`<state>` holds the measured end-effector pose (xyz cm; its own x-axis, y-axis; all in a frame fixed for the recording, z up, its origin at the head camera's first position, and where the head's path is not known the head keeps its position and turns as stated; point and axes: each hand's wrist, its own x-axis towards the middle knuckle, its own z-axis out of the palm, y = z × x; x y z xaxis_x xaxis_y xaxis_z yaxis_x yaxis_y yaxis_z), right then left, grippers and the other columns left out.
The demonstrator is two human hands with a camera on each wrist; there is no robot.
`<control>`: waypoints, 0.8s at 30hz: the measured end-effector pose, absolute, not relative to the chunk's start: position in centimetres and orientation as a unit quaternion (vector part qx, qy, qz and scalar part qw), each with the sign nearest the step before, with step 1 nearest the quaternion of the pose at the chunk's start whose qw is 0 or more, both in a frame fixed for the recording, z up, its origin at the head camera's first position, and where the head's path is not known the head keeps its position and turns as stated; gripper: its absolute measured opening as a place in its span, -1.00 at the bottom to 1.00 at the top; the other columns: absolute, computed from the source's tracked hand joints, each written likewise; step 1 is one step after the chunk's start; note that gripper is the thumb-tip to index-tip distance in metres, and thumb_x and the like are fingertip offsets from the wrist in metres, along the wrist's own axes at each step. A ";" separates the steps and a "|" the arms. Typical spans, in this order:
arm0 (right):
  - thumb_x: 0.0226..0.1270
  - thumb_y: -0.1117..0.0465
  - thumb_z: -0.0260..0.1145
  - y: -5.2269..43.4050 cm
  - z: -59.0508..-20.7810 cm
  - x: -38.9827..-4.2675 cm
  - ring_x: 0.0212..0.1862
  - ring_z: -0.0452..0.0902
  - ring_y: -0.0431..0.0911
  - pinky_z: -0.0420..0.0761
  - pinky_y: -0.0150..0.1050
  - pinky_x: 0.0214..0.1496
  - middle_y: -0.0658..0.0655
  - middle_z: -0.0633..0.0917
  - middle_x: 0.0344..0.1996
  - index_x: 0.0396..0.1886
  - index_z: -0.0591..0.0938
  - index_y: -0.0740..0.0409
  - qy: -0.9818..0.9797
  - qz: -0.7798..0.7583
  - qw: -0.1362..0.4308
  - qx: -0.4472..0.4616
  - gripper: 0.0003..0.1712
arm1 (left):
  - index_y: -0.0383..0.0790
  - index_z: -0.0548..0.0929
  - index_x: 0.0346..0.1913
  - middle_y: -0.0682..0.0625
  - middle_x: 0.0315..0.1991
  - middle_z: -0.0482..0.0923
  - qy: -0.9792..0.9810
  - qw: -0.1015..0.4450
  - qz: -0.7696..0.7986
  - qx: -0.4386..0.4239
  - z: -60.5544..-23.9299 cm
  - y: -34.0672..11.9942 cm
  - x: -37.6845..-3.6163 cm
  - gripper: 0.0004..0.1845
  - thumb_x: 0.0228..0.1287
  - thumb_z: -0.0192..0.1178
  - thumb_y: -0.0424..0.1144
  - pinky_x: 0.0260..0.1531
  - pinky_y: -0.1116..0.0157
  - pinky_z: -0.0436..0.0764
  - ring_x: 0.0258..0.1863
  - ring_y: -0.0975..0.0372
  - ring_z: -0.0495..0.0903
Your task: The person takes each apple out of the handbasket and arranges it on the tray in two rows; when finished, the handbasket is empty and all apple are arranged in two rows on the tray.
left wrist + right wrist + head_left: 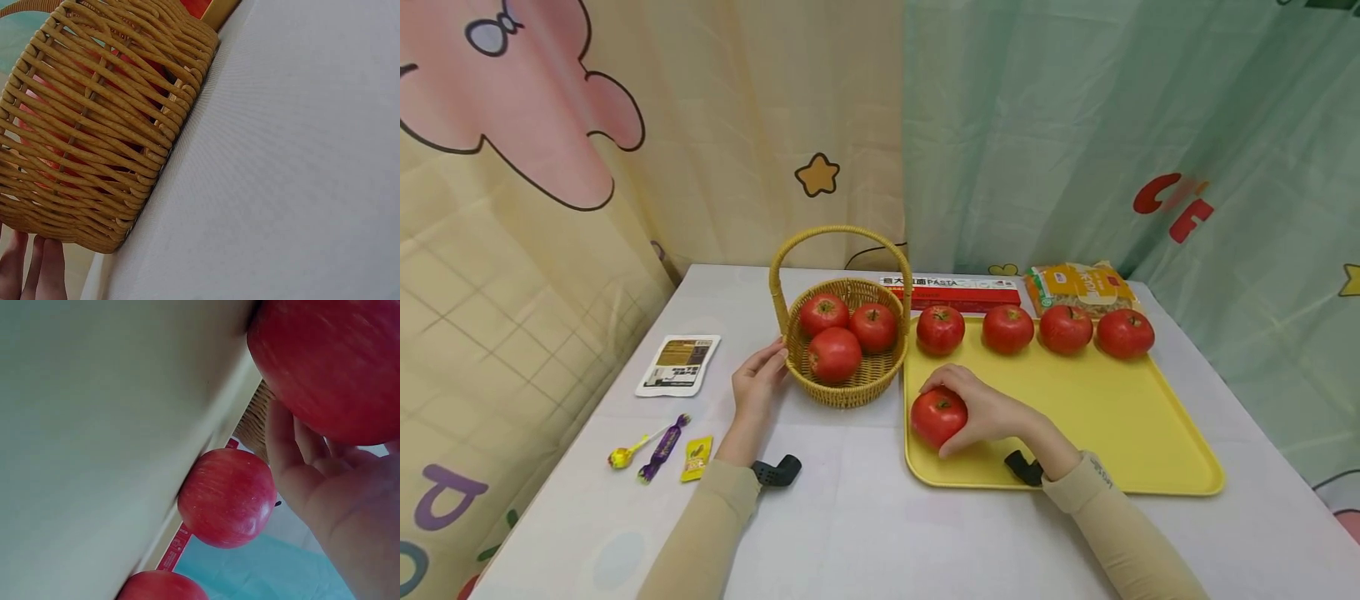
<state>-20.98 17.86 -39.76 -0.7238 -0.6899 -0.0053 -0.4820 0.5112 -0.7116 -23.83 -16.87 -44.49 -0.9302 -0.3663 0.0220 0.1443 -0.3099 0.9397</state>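
My right hand [988, 408] grips a red apple [937, 418] at the front left of the yellow tray [1075, 417], thumb on its near side and fingers around its far side. In the right wrist view this apple [337, 369] fills the upper right corner, over the fingers [284, 437]. My left hand [758, 379] touches the left side of a woven basket [842, 393] near its handle. Straight fingers [50, 269] press against the basket's wall [94, 137] in the left wrist view. Inside the basket lie three red apples [835, 354].
Several apples [1007, 328] line the tray's back edge. Behind them are a red pasta box [962, 295] and an orange-yellow bag [1082, 287]. At left lie a white packet [678, 365], a lollipop [622, 457], a purple-wrapped candy [664, 448] and a yellow packet [697, 458].
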 end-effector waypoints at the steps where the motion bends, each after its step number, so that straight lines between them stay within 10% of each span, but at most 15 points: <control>1: -0.20 -0.02 0.60 17.9 -39.8 -21.0 0.16 0.23 -0.07 0.52 -0.11 0.07 -0.05 0.34 0.07 0.08 0.36 -0.14 0.852 -0.361 0.156 -0.344 -0.18 | -0.51 0.60 -0.04 0.14 -0.10 0.66 -0.564 0.159 -0.804 0.097 -44.5 -16.9 -23.8 -0.69 0.17 0.27 -0.41 -0.08 0.34 0.63 -0.03 0.29 0.57; 24: 0.02 -0.16 0.44 18.1 -35.6 -20.3 0.23 0.28 0.01 0.40 0.08 0.24 0.04 0.40 0.21 0.27 0.36 0.00 0.876 -0.341 0.131 -0.314 -0.16 | -0.50 0.59 -0.02 0.06 -0.01 0.63 -0.566 0.158 -0.803 0.097 -44.5 -16.9 -23.9 -0.69 0.18 0.26 -0.40 -0.07 0.34 0.62 0.02 0.27 0.55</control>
